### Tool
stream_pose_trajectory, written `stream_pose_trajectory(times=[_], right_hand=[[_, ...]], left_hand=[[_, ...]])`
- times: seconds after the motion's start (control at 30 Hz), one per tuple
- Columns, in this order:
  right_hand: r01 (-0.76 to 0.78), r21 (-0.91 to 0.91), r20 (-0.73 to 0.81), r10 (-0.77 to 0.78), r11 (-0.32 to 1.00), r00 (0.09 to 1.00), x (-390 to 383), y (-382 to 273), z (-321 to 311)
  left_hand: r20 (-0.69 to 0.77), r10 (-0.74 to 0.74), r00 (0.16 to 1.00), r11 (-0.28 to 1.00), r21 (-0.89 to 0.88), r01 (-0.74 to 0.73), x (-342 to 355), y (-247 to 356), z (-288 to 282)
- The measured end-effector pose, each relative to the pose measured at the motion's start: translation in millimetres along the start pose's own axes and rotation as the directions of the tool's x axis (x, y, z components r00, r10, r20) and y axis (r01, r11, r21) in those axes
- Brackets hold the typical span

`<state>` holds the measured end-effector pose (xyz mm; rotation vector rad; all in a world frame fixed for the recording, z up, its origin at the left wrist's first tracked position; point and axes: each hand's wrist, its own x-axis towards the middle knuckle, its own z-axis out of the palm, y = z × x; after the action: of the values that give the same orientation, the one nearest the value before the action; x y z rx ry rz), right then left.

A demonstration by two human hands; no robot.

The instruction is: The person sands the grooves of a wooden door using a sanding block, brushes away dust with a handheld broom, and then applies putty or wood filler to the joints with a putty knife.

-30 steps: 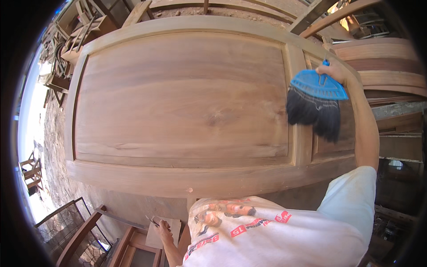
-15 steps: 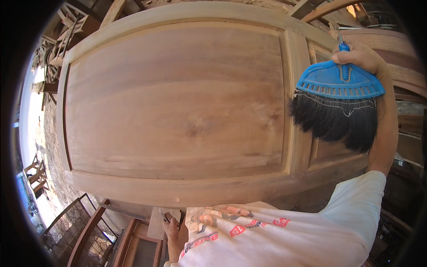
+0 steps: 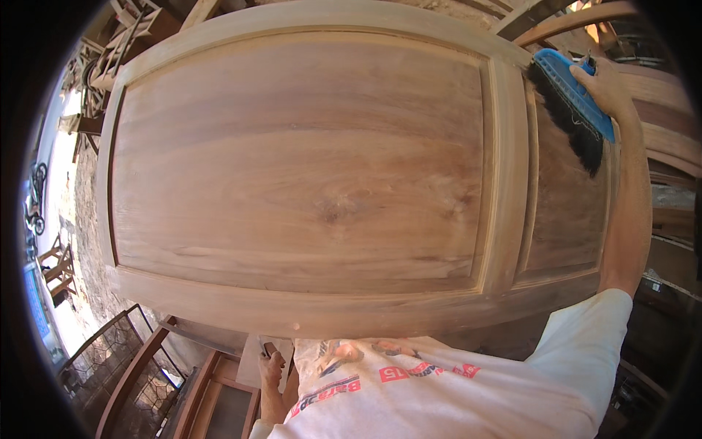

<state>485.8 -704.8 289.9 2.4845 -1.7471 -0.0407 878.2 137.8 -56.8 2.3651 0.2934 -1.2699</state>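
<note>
A wide wooden door [image 3: 292,183] lies flat before me, with one large framed panel and a smaller panel [image 3: 567,219] on the right. My right hand [image 3: 605,86] is closed around the short neck of a broom head [image 3: 578,91], blue plastic with black bristles. It is tilted, its bristles at the far part of the smaller panel. Low in the view, beside my shirt and below the door's near edge, my left hand [image 3: 272,369] is closed on a small dark object that I cannot make out.
Curved wooden pieces [image 3: 654,110] are stacked beyond the right end. Wooden frames [image 3: 212,388] stand below the near left edge, by a wire-mesh frame [image 3: 110,366]. Scrap wood [image 3: 135,44] is piled at the far left. Wooden beams [image 3: 541,22] cross at the far right.
My right hand has turned the broom head from facing me to a slant and moved it down onto the smaller panel. My left hand has shifted slightly left.
</note>
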Motion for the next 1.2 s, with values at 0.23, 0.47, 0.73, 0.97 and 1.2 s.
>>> stream_pose_trajectory(times=[0.23,0.47,0.73,0.97,1.2], right_hand=[[0.121,-0.115,0.006,-0.121,0.986,0.993,16,-78,55],[0.455,0.579,-0.45,-0.2,0.677,0.87,41,-267,-1],[-0.002,0.05,0.003,0.002,0.999,1.0,19,-102,-20],[0.161,-0.052,-0.018,-0.162,0.986,0.987,49,-142,73],[0.327,0.528,-0.095,-0.328,0.784,0.94,38,-350,-14]], left_hand=[[0.158,-0.009,0.987,0.997,0.077,-0.003,37,-4,1],[0.086,0.068,0.994,0.993,0.086,-0.076,75,39,-64],[0.151,-0.13,0.98,0.989,-0.042,0.138,82,-60,-76],[-0.032,0.37,0.929,0.914,0.189,-0.358,88,-134,-31],[0.205,0.056,0.977,0.998,-0.013,-0.054,141,-64,-90]])
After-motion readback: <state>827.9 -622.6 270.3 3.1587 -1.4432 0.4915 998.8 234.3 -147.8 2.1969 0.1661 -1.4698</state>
